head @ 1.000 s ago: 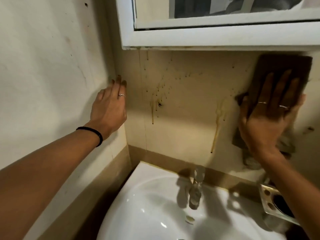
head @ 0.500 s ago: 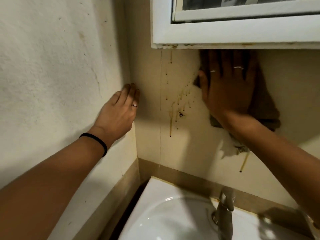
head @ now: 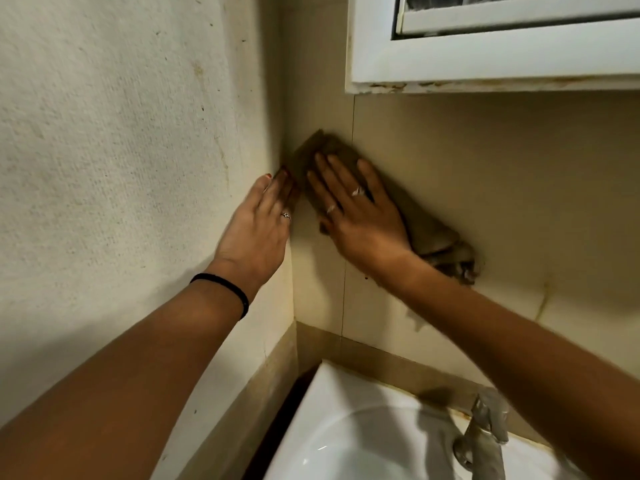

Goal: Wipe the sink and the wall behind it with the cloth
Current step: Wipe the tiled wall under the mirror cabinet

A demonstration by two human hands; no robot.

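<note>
My right hand (head: 360,216) lies flat on a brown cloth (head: 429,233), pressing it against the beige tiled wall (head: 485,188) behind the sink, close to the corner. The cloth's top corner pokes out above my fingers and its frayed tail trails down to the right. My left hand (head: 258,226) rests flat with fingers apart on the rough white side wall (head: 121,150), its fingertips at the corner beside the cloth. The white sink (head: 349,427) sits below, at the bottom right.
A white-framed cabinet (head: 485,60) hangs above the tiled wall, its rusty lower edge just over the wiping area. A metal tap (head: 481,441) stands at the sink's back rim. A brown drip stain (head: 543,303) runs down the tile on the right.
My right hand has swept the cloth left and down, from under the cabinet into the corner. The brown spatter near the corner no longer shows. My left hand stays on the side wall.
</note>
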